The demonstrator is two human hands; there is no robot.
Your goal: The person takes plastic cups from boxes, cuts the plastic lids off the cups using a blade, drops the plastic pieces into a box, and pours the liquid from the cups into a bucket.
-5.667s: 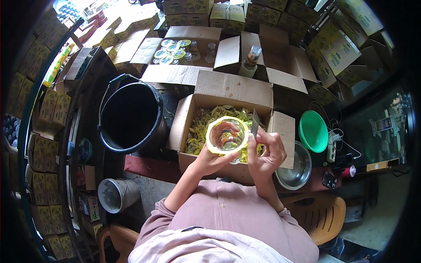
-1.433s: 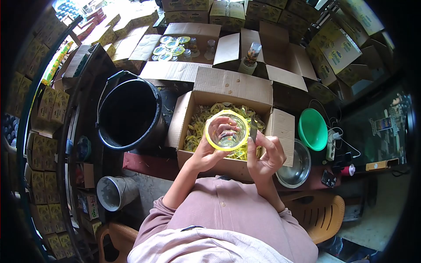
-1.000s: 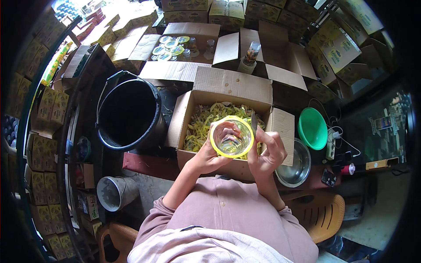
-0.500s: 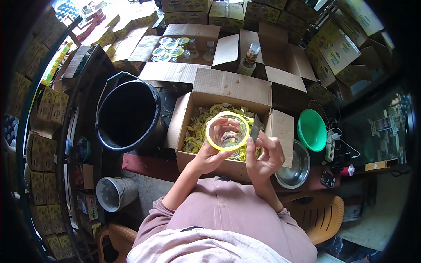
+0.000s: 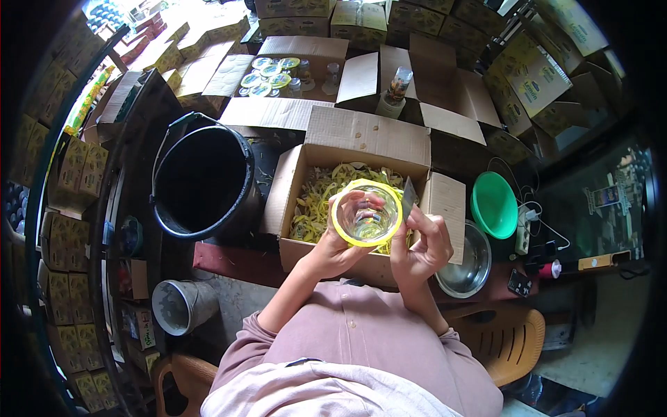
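At the left end of the table (image 5: 233, 264), near its front corner, stands a black bucket (image 5: 248, 208) with its handle raised. Along the back edge, an open carton (image 5: 278, 115) holds yellow-rimmed lids (image 5: 262, 90) in its left half. At the middle of the front edge sits an open cardboard box (image 5: 368, 128), yellow strips (image 5: 345, 171) heaped inside. Above its front wall, the left hand (image 5: 333, 254) grasps a clear glass (image 5: 366, 214), yellow-rimmed, mouth towards the camera, fingers wrapped around it. Just right of the rim, the right hand (image 5: 424, 244) pinches a thin blade (image 5: 408, 194) between thumb and forefinger; whether it touches the glass is unclear. Towards the table's right end lie a metal bowl (image 5: 478, 267), at the front edge, and a green bowl (image 5: 495, 205) behind it.
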